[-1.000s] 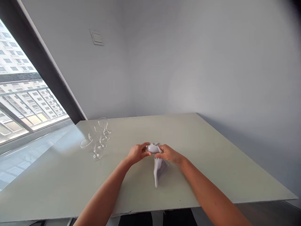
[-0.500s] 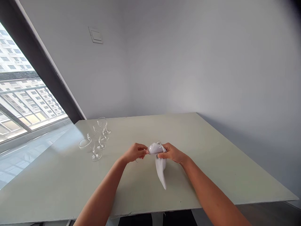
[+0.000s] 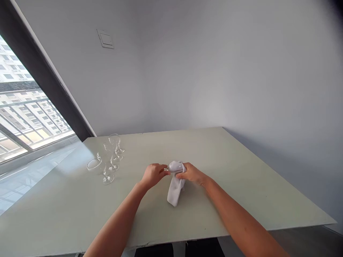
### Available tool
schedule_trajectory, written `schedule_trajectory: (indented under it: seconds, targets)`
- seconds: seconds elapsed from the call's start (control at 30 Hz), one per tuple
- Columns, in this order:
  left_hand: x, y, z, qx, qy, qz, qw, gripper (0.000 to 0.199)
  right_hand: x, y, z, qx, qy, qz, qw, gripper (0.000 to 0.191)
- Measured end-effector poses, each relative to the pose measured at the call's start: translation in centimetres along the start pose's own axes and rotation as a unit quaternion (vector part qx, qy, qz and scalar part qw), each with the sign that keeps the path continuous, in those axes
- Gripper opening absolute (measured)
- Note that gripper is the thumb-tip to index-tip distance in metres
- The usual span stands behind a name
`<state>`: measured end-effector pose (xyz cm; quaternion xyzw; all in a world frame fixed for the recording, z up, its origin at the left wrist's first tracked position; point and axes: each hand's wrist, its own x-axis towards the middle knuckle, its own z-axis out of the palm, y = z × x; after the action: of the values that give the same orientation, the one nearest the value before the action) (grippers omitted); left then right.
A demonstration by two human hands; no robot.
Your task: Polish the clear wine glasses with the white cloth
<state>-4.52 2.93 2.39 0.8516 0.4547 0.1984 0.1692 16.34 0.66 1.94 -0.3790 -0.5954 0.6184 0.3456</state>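
Near the middle of the table, my left hand (image 3: 154, 175) pinches the stem end of a clear glass (image 3: 175, 166) lying sideways in the air. My right hand (image 3: 193, 174) grips the bowl end together with a white cloth (image 3: 174, 192). Part of the cloth is stuffed inside the bowl, and the rest hangs below toward the tabletop. The glass's foot is mostly hidden by my left fingers.
Several clear stemmed glasses (image 3: 108, 175) stand upright in a row on the left of the pale table (image 3: 241, 200). Walls rise behind the table, with a switch (image 3: 106, 39) and a window at the left.
The hanging part of the cloth has swung left and looks wider and shorter. My left fingers have shifted around the stem end. The view has moved slightly.
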Motion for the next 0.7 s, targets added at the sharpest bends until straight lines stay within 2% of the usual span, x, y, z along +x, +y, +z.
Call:
schedule_trajectory:
  seconds: [0.07,0.13,0.23,0.3,0.37,0.43,0.47,0.5,0.53,0.57,0.67,0.7]
  targets:
    - [-0.1,0.1,-0.7,-0.116,-0.093,-0.030,0.988,0.039,-0.6,-0.7,-0.6,-0.080,-0.032,-0.003,0.996,0.016]
    - [-0.2,0.3,-1.3,-0.214,-0.171,-0.037,0.961,0.043,-1.1,-1.3,-1.2,-0.132,-0.064,-0.005,0.989,0.011]
    - [-0.2,0.2,-1.9,-0.265,-0.208,-0.046,0.940,0.045,-1.5,-1.7,-2.3,-0.177,-0.067,-0.017,0.982,0.010]
    - [0.0,-0.5,-1.9,-0.256,-0.188,-0.080,0.945,0.044,-1.4,-1.5,-3.3,-0.202,-0.001,-0.032,0.979,0.011]
    - [0.2,-1.3,-1.8,-0.238,-0.141,-0.125,0.953,0.044,-1.2,-1.2,-4.1,-0.220,0.131,-0.051,0.965,0.014]
    - [0.4,-2.1,-1.6,-0.217,-0.081,-0.163,0.959,0.045,-0.9,-0.9,-4.5,-0.234,0.268,-0.075,0.932,0.019]
    - [0.5,-2.3,-1.5,-0.205,-0.053,-0.178,0.961,0.045,-0.7,-0.9,-4.3,-0.248,0.315,-0.092,0.911,0.022]
    - [0.6,-2.5,-1.4,-0.191,-0.031,-0.190,0.962,0.045,-0.6,-0.9,-3.8,-0.272,0.338,-0.113,0.894,0.025]
    - [0.6,-2.5,-1.2,-0.176,-0.019,-0.200,0.964,0.044,-0.5,-0.9,-3.0,-0.304,0.331,-0.141,0.882,0.028]
    - [0.7,-2.4,-1.0,-0.155,-0.015,-0.204,0.967,0.042,-0.4,-1.0,-2.0,-0.341,0.297,-0.173,0.875,0.031]
    - [0.5,-1.5,-0.1,-0.047,-0.017,-0.160,0.986,0.035,-0.1,-0.9,1.5,-0.429,0.138,-0.257,0.855,0.042]
    - [0.4,-1.1,0.3,-0.009,-0.013,-0.137,0.990,0.033,-0.1,-0.9,2.4,-0.441,0.105,-0.268,0.850,0.042]
